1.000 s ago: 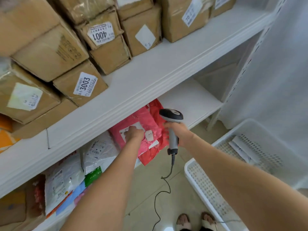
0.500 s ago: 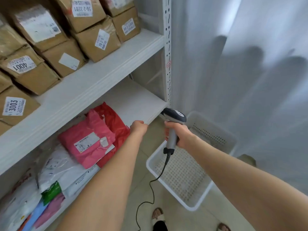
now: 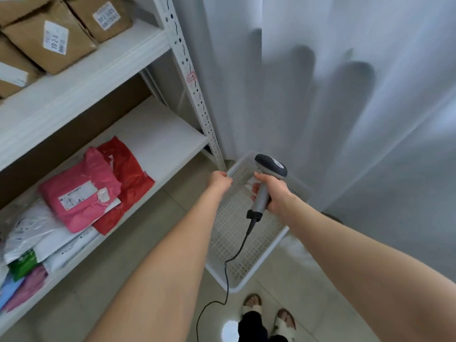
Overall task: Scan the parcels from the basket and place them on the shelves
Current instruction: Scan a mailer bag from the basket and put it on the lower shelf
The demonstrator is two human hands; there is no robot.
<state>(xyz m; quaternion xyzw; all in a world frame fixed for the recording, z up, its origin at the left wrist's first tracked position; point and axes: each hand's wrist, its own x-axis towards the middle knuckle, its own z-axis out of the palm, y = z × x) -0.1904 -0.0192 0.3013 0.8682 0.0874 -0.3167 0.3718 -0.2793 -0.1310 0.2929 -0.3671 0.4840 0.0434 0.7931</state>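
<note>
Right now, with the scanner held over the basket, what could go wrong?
1. The cable of the barcode scanner hangs across the white basket and trails near the feet; it may snag or trip the person.
2. The pink parcel and red parcel lie at the front edge of the lower shelf; a bump might knock them off.

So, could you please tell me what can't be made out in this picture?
Head view:
Whether the left hand holds the basket rim: the hand's back hides it.
The basket's far end: partly covered by the right hand and scanner.
Print on the label of the pink parcel: too small.
Cardboard boxes: cut by the top-left edge.
</note>
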